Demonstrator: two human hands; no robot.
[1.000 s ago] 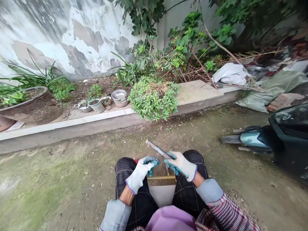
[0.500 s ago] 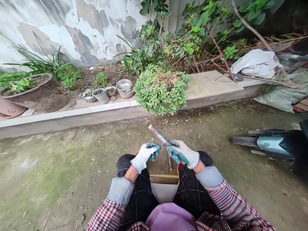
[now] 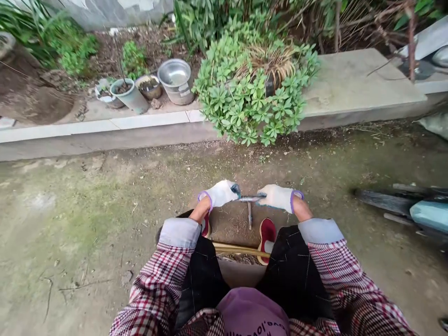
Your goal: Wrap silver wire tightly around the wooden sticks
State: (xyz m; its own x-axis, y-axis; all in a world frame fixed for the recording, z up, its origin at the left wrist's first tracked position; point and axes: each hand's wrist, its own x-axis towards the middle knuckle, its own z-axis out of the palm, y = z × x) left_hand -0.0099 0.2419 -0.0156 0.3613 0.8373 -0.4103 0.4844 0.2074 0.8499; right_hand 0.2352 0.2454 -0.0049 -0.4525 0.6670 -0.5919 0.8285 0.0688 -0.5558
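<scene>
A wooden stick (image 3: 247, 199) with silvery wrapping around it lies level between my hands. A thinner length of wood (image 3: 249, 216) hangs down from it, so the two form a T; how they are joined is too small to make out. My left hand (image 3: 223, 193), in a white glove with blue-green fingers, is closed around the left end. Gloved the same way, my right hand (image 3: 276, 196) grips the right end. Both ends of the stick are hidden inside the gloves.
A low ledge (image 3: 147, 124) runs across the front, bearing small pots, a metal pot (image 3: 175, 83) and a bushy plant (image 3: 250, 105). A vehicle's wheel (image 3: 383, 203) stands at right. Between my red shoes (image 3: 268, 235) is bare ground with a yellowish bar (image 3: 241, 249) nearer me.
My left hand has taken hold of the stick's other end. The stick has turned from slanted to level, and both hands have moved forward and apart. The view has tilted downward.
</scene>
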